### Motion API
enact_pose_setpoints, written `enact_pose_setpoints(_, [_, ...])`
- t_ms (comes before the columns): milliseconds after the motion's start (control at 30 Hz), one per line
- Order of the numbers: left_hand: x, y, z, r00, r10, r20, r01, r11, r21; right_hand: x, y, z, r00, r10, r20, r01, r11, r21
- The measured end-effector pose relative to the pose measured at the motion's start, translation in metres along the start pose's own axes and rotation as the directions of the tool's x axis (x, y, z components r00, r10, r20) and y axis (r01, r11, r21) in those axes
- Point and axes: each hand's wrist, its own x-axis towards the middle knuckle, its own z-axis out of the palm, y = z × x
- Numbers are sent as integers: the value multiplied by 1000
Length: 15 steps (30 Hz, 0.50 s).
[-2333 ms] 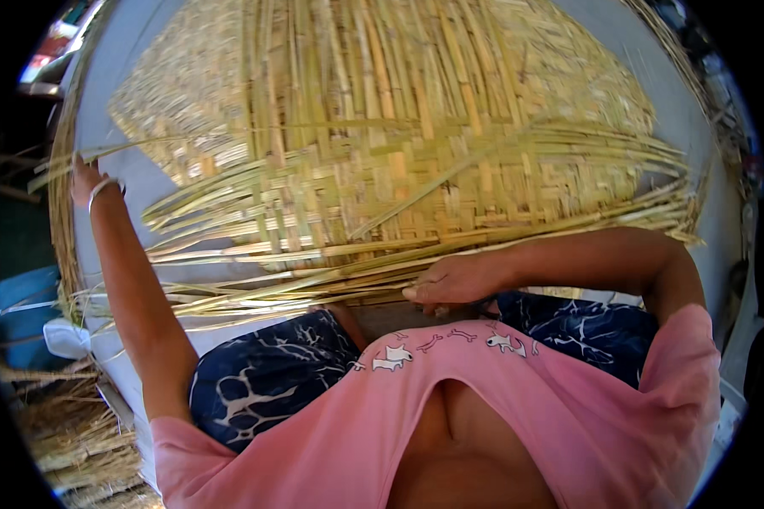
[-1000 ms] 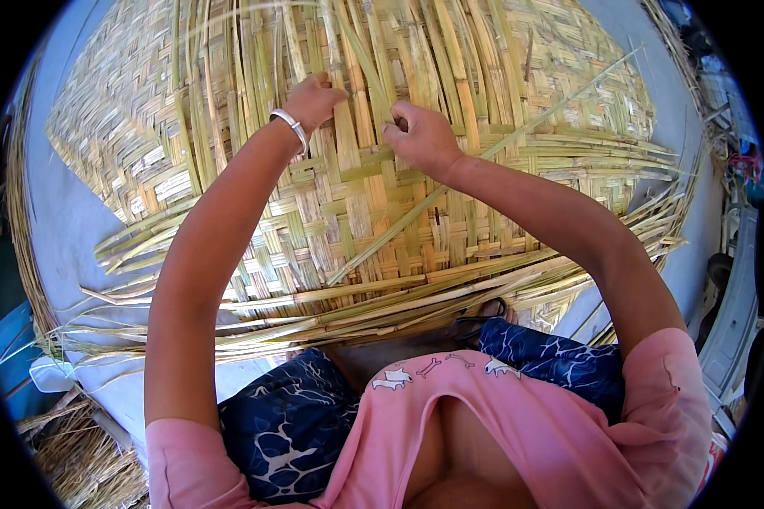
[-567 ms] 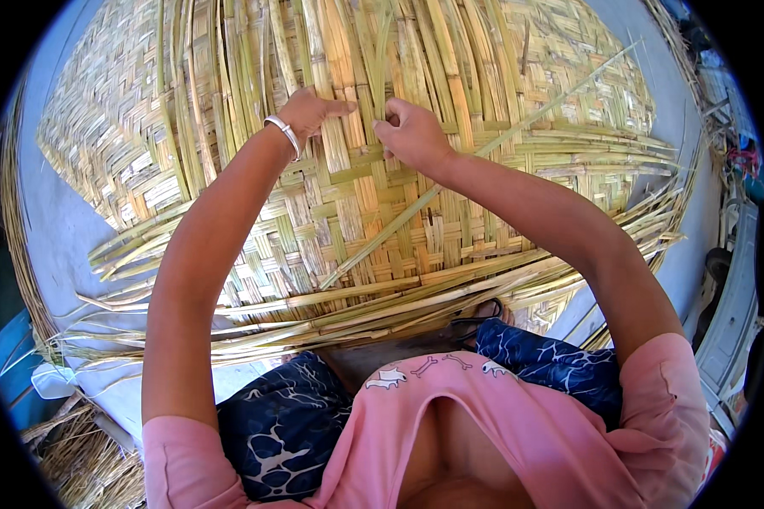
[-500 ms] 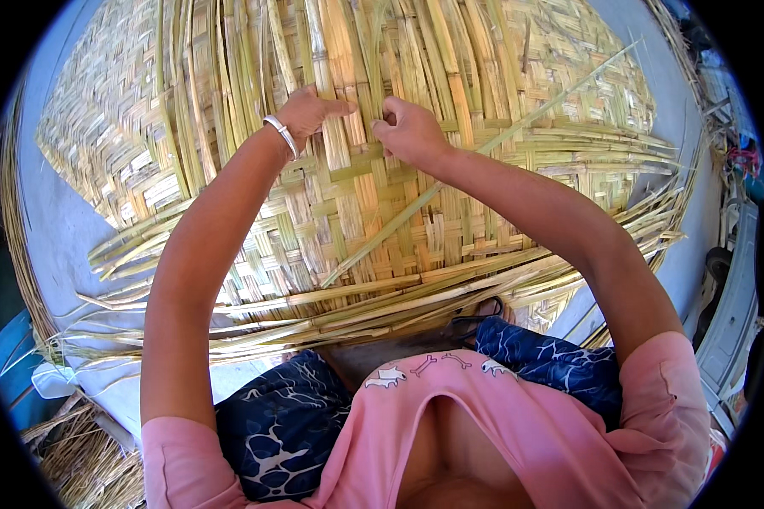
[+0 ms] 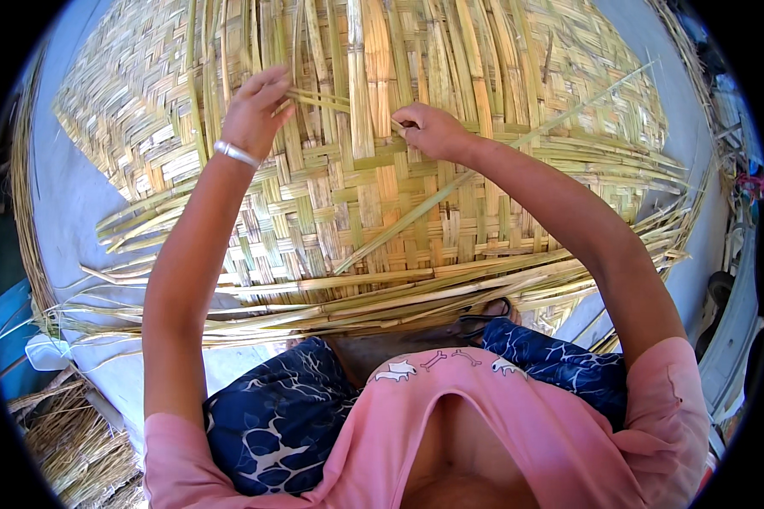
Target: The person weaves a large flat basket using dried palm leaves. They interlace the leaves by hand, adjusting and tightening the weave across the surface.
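Note:
A large woven mat of split bamboo (image 5: pixel 263 246) lies in front of me, with long loose strips running away from me over its middle. My left hand (image 5: pixel 261 109), a silver bangle at its wrist, pinches the end of thin greenish bamboo strips (image 5: pixel 321 100). These run sideways to the right and pass beneath a wide pale upright strip (image 5: pixel 361 76). Just right of an orange-tan strip (image 5: pixel 380 59), my right hand (image 5: pixel 433 132) is closed in a pinch, and a light strip end shows at its fingertips. Whether both hands hold the same strip is hidden.
A single long green strip (image 5: pixel 416 208) lies slantwise across the mat. Bundled loose strips (image 5: pixel 348 312) lie along its near edge, close to my knees and sandalled foot. Dry straw (image 5: pixel 81 450) and a blue object (image 5: pixel 8 339) are at the lower left.
My left hand has moved left and a little farther away, and thin strips now stretch from it. My right hand stays in a pinch beside the upright strips. The view has shifted slightly.

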Motion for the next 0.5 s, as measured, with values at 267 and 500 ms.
enact_pose_setpoints(267, [-73,-22,-29,961,74,-266,-38,990,137,-5,-15,6,985,3,-174,-16,997,-75])
enact_pose_setpoints(500, [-63,-42,-63,943,-72,-326,96,994,59,-8,-52,11,998,-54,-17,30,761,-648])
